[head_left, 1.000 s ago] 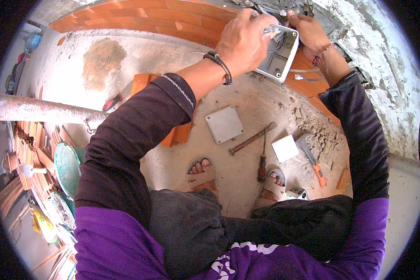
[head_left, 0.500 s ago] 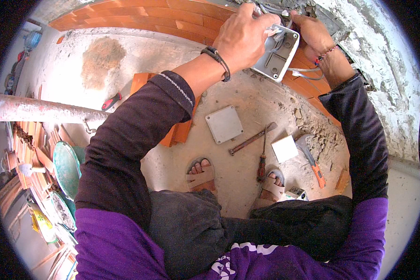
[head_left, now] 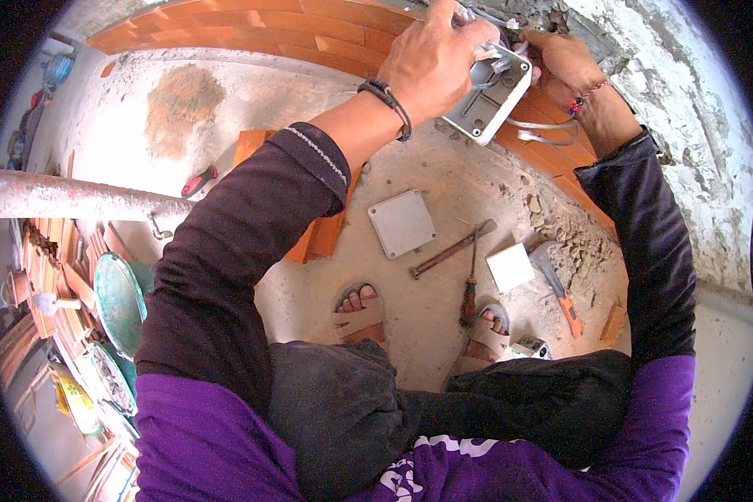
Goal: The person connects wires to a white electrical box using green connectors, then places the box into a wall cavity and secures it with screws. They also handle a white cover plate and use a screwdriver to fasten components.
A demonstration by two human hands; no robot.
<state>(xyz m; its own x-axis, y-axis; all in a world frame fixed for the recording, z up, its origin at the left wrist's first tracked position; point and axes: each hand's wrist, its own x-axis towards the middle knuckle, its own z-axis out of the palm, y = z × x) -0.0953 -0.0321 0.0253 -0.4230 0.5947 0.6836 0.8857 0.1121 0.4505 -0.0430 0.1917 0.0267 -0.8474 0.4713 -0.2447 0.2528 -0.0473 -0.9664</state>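
Observation:
A grey open junction box (head_left: 495,105) hangs tilted at the top, by the rough wall. My left hand (head_left: 437,63) is closed around its upper left side, close to several wires; some fingertips are hidden behind it. My right hand (head_left: 567,65) is at the box's upper right, thumb and fingers pinched on a grey cable, though the exact grip is partly hidden. Loose grey cables (head_left: 544,130) loop out below my right hand. On the floor beneath lies the box's square grey lid (head_left: 403,223).
Near my feet lie a flat metal chisel (head_left: 448,253), a screwdriver (head_left: 470,297), a white square tile (head_left: 510,267) and a hammer with an orange-black handle (head_left: 567,305). A pipe (head_left: 84,197) crosses at left, above green basins (head_left: 119,303). Orange bricks (head_left: 309,33) line the far wall.
The junction box has shifted slightly left and tilted a little, my left hand moving with it. My right fingers have come in closer behind the box's upper edge.

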